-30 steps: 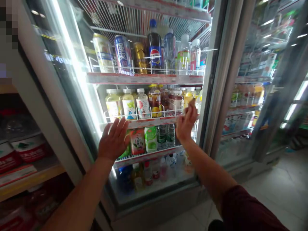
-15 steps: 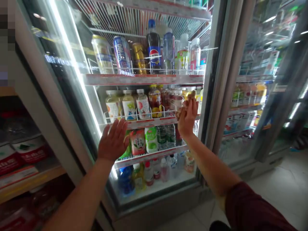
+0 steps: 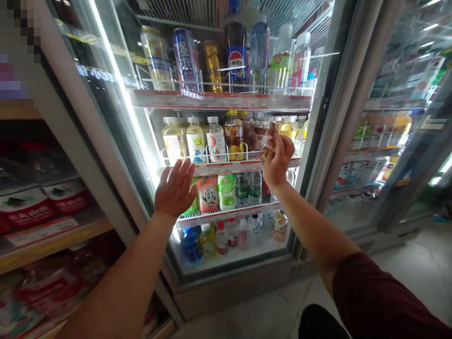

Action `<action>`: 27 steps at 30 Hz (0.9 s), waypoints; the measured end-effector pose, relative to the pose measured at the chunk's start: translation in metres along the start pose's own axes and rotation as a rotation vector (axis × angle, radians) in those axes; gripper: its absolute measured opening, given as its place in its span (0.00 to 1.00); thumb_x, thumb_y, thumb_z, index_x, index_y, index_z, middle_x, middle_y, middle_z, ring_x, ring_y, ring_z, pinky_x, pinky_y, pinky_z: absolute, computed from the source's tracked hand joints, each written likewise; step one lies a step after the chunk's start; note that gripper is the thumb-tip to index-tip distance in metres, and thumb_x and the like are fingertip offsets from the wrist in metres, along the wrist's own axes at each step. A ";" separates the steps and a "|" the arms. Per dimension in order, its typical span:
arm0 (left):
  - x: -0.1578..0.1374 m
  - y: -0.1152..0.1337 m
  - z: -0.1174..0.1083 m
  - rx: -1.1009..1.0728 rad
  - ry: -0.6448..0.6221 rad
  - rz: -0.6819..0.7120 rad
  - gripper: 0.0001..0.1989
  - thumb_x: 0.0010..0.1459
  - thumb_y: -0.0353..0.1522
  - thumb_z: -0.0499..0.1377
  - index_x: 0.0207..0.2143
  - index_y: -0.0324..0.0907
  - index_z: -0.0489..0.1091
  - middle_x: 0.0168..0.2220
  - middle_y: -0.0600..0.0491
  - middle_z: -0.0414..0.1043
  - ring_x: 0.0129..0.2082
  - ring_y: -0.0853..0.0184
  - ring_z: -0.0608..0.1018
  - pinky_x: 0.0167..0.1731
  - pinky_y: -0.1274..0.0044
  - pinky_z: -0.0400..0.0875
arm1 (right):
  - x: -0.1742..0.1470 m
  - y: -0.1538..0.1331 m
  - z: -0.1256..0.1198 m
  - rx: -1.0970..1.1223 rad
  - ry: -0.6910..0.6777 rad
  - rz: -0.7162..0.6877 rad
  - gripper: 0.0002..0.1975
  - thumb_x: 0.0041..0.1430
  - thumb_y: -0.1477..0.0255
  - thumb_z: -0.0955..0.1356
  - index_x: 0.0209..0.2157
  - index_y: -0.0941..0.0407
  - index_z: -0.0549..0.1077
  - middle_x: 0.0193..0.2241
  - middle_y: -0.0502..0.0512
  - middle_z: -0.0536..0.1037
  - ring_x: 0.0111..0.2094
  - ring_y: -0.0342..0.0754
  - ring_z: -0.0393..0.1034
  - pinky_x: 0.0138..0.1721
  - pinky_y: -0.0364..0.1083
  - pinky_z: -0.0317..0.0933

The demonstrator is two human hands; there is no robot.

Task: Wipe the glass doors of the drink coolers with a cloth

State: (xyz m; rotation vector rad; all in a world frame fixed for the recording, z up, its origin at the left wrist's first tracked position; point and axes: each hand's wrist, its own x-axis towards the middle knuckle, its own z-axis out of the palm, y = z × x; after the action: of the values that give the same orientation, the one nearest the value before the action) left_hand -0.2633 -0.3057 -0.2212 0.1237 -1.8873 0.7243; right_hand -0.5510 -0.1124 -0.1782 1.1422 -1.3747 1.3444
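My left hand [image 3: 174, 190] is raised with its fingers stretched out, flat against or just before the glass door [image 3: 233, 269] of a lit drinks fridge. Farther right, my right hand [image 3: 278, 162] is closed round a crumpled brownish cloth [image 3: 267, 154] at the glass. The cloth is blurred and partly hidden by the fingers. Behind the glass, bottles of tea drink [image 3: 216, 140] and a dark iced tea bottle [image 3: 234, 132] stand on the middle shelf. A cola bottle [image 3: 236, 54] and a blue can [image 3: 185, 61] are on the shelf above.
More bottles, such as a red-capped bottle [image 3: 221, 238], stand at the fridge bottom. On the left is a wooden shelf [image 3: 52, 242] with red-labelled packs [image 3: 26, 207]. A second glass-fronted fridge [image 3: 374, 160] adjoins on the right. Tiled floor [image 3: 399, 278] lies below it.
The view has shifted, so the fridge shelves sit higher and a little farther right. My right hand has tilted and moved slightly down across the glass relative to the bottles; my left stays spread.
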 end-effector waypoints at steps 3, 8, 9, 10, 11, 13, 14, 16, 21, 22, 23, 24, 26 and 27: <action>0.000 0.000 0.000 0.020 0.008 0.015 0.44 0.70 0.34 0.58 0.80 0.44 0.40 0.76 0.44 0.52 0.79 0.58 0.49 0.80 0.61 0.43 | -0.030 -0.045 0.029 -0.084 -0.127 -0.170 0.32 0.79 0.69 0.59 0.79 0.41 0.49 0.64 0.58 0.71 0.75 0.56 0.56 0.76 0.61 0.55; -0.001 -0.001 0.000 0.032 -0.007 0.017 0.42 0.72 0.35 0.56 0.80 0.43 0.38 0.76 0.41 0.52 0.78 0.53 0.54 0.78 0.54 0.49 | -0.049 -0.059 0.020 -0.136 -0.543 -0.471 0.30 0.78 0.68 0.63 0.76 0.39 0.57 0.73 0.45 0.68 0.77 0.51 0.55 0.78 0.56 0.52; -0.001 -0.001 0.000 0.031 -0.007 0.014 0.42 0.72 0.35 0.55 0.80 0.43 0.38 0.76 0.41 0.52 0.77 0.52 0.55 0.77 0.53 0.49 | -0.040 -0.047 0.013 -0.134 -0.489 -0.431 0.29 0.78 0.67 0.63 0.75 0.39 0.59 0.72 0.46 0.69 0.77 0.52 0.56 0.78 0.58 0.52; -0.001 -0.001 0.000 0.030 -0.007 0.011 0.42 0.72 0.35 0.55 0.80 0.43 0.38 0.76 0.41 0.52 0.77 0.52 0.56 0.77 0.53 0.49 | -0.028 -0.034 0.006 -0.130 -0.398 -0.361 0.29 0.78 0.68 0.61 0.76 0.39 0.58 0.71 0.48 0.69 0.77 0.54 0.55 0.78 0.60 0.52; -0.001 0.000 0.000 0.028 -0.007 0.010 0.42 0.72 0.35 0.55 0.80 0.44 0.38 0.76 0.41 0.52 0.77 0.52 0.56 0.77 0.54 0.49 | -0.017 -0.023 0.002 -0.124 -0.284 -0.275 0.29 0.79 0.68 0.59 0.76 0.40 0.57 0.72 0.50 0.69 0.77 0.57 0.54 0.78 0.64 0.52; -0.001 0.000 0.001 0.020 -0.004 0.007 0.42 0.72 0.34 0.56 0.80 0.44 0.38 0.76 0.42 0.53 0.77 0.53 0.55 0.78 0.56 0.48 | -0.003 -0.016 0.004 -0.117 -0.060 -0.106 0.31 0.79 0.69 0.56 0.79 0.44 0.51 0.74 0.56 0.65 0.79 0.62 0.48 0.77 0.71 0.49; -0.001 0.000 0.000 0.014 0.000 0.007 0.42 0.72 0.34 0.56 0.80 0.44 0.38 0.76 0.42 0.53 0.78 0.54 0.55 0.78 0.57 0.47 | -0.003 -0.021 0.010 -0.124 0.015 -0.045 0.32 0.78 0.68 0.56 0.79 0.47 0.47 0.75 0.59 0.62 0.80 0.64 0.45 0.76 0.74 0.48; -0.001 0.000 0.000 0.003 0.007 0.007 0.42 0.72 0.34 0.56 0.80 0.43 0.39 0.76 0.42 0.54 0.78 0.54 0.55 0.78 0.58 0.47 | -0.021 -0.047 0.028 -0.164 0.034 -0.014 0.35 0.78 0.66 0.58 0.80 0.52 0.42 0.77 0.63 0.57 0.80 0.65 0.40 0.77 0.74 0.45; 0.001 -0.002 -0.001 0.024 0.006 0.019 0.41 0.72 0.35 0.56 0.80 0.44 0.40 0.76 0.45 0.53 0.78 0.53 0.56 0.78 0.58 0.48 | -0.092 -0.095 0.045 -0.192 -0.494 -0.451 0.34 0.76 0.71 0.62 0.78 0.49 0.52 0.76 0.51 0.62 0.80 0.51 0.46 0.79 0.56 0.47; 0.001 -0.002 -0.001 0.032 0.022 0.026 0.41 0.72 0.35 0.57 0.80 0.44 0.41 0.76 0.44 0.53 0.78 0.54 0.56 0.78 0.59 0.48 | -0.096 -0.087 0.038 -0.185 -0.546 -0.501 0.33 0.75 0.72 0.62 0.78 0.48 0.54 0.76 0.48 0.63 0.79 0.49 0.47 0.79 0.55 0.47; 0.002 -0.001 -0.001 0.040 0.041 0.037 0.41 0.72 0.34 0.57 0.80 0.42 0.41 0.75 0.43 0.54 0.78 0.54 0.56 0.78 0.59 0.48 | -0.094 -0.073 0.029 -0.184 -0.546 -0.503 0.33 0.75 0.73 0.62 0.77 0.46 0.56 0.75 0.48 0.64 0.79 0.48 0.48 0.79 0.55 0.47; 0.002 -0.001 -0.002 0.049 0.055 0.048 0.42 0.71 0.34 0.57 0.80 0.41 0.42 0.75 0.42 0.55 0.78 0.54 0.55 0.78 0.60 0.48 | -0.087 -0.055 0.019 -0.191 -0.494 -0.456 0.32 0.75 0.73 0.62 0.77 0.46 0.57 0.74 0.49 0.66 0.79 0.49 0.49 0.79 0.56 0.48; 0.003 0.000 -0.001 0.070 0.056 0.056 0.42 0.71 0.34 0.58 0.80 0.39 0.43 0.75 0.41 0.56 0.78 0.54 0.55 0.78 0.60 0.48 | -0.065 -0.017 0.000 -0.204 -0.276 -0.279 0.31 0.77 0.70 0.61 0.77 0.47 0.56 0.73 0.54 0.68 0.79 0.53 0.50 0.78 0.62 0.49; 0.003 0.000 -0.001 0.077 0.053 0.056 0.41 0.71 0.33 0.58 0.80 0.39 0.44 0.75 0.41 0.57 0.78 0.54 0.55 0.78 0.60 0.47 | -0.053 -0.003 -0.006 -0.202 -0.149 -0.184 0.30 0.78 0.69 0.60 0.77 0.48 0.55 0.73 0.57 0.67 0.79 0.56 0.49 0.78 0.65 0.49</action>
State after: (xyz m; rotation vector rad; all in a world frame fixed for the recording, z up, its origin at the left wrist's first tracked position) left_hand -0.2636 -0.3043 -0.2186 0.0998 -1.8186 0.8313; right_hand -0.5381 -0.1049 -0.2294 1.2175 -1.4373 0.9842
